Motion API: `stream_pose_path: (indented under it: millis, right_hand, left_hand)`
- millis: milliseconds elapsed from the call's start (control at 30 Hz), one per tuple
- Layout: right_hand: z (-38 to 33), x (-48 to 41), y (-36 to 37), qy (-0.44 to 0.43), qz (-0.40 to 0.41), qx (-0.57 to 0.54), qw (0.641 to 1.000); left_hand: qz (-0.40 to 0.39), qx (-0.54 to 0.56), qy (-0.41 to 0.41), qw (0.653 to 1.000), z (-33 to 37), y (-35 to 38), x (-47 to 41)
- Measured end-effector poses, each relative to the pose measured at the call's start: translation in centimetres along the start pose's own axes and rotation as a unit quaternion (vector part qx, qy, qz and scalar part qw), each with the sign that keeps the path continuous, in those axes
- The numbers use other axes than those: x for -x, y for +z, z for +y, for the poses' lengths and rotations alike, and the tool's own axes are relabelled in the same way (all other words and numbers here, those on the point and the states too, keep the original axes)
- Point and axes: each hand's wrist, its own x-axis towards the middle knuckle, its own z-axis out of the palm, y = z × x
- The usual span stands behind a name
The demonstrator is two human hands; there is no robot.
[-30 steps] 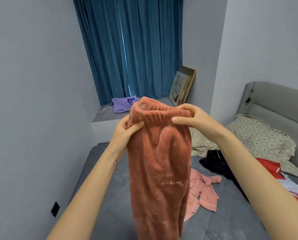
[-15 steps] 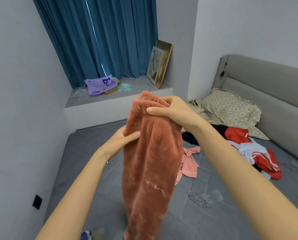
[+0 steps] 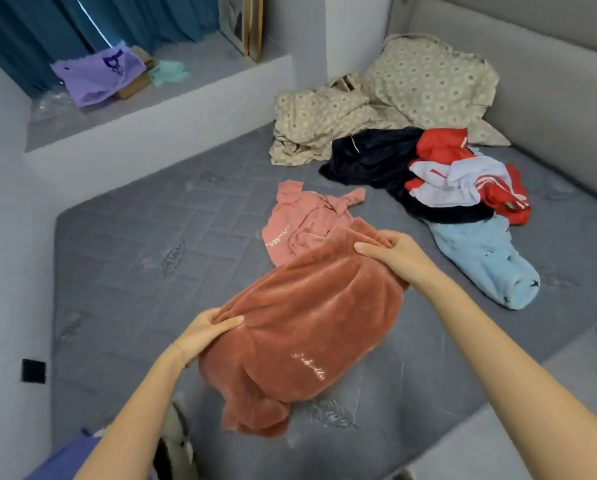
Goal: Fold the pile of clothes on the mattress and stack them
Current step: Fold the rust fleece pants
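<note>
Head view, the only one. Both hands are on a rust-coloured fleece garment [image 3: 300, 327], probably trousers, over the near part of the grey quilted mattress [image 3: 134, 265]. The left hand [image 3: 207, 332] pinches a fold of the fleece at its left edge, thumb on top. The right hand [image 3: 397, 254] grips the far, gathered end, fingers curled over the fabric. The garment's near end lies bunched on the mattress; the stretch between the hands looks lifted or just touching, cannot tell which. Progress, as judged: early. No folded item and no stack shows anywhere on the mattress; this piece is at most being laid out for its first fold. Left to do: a pink garment [image 3: 304, 220] crumpled just beyond the fleece, a navy garment [image 3: 369, 161], a red-and-white garment [image 3: 463, 178] on top of the navy one, and a light blue fleece piece [image 3: 484, 261] near the right hand's side. Patterned bedding [image 3: 425, 77] is heaped against the headboard [image 3: 549, 64]; whether it counts as part of the pile is unclear. Hard to make out: how many items the navy and red heap holds; the pale script on the rust fleece is unreadable; a blue-purple shape and a dark object at the bottom left are cut off by the frame and the left forearm.
</note>
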Motion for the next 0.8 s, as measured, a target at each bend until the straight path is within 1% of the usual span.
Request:
stream_pose_path:
  millis: [100, 167, 300, 500, 567, 633, 700, 800]
  right_hand:
    - [7.6, -1.5, -1.4, 0.059, 0.018, 0.014, 0.998]
    - [12.1, -2.3, -2.2, 0.082, 0.042, 0.015, 0.996]
    - [20.2, -4.6, -3.9, 0.097, 0.090, 0.050, 0.990]
    - [28.5, -8.2, -6.4, 0.121, 0.145, 0.080, 0.979]
    - [30.4, -9.4, -7.8, 0.136, 0.175, 0.092, 0.971]
    - [31.9, -10.7, -9.7, 0.125, 0.210, 0.116, 0.963]
    - [33.0, -11.9, -11.7, 0.098, 0.248, 0.154, 0.951]
    - [34.5, -13.8, -13.9, 0.086, 0.281, 0.197, 0.936]
  left_hand:
    - [0.020, -0.032, -0.013, 0.999, -2.2, 4.4, -4.7]
    - [0.031, -0.042, -0.027, 0.998, -3.9, 7.9, -8.1]
    - [0.055, -0.036, -0.043, 0.997, -6.8, 14.3, -14.9]
    - [0.035, -0.058, -0.032, 0.997, -8.8, 19.8, -22.2]
    - [0.019, -0.078, -0.012, 0.997, -8.2, 21.2, -24.3]
    - [0.011, -0.099, 0.027, 0.995, -7.1, 22.9, -26.7]
    - [0.033, -0.148, 0.074, 0.986, -5.8, 25.0, -29.1]
    - [0.091, -0.287, 0.156, 0.941, -4.6, 28.0, -32.2]
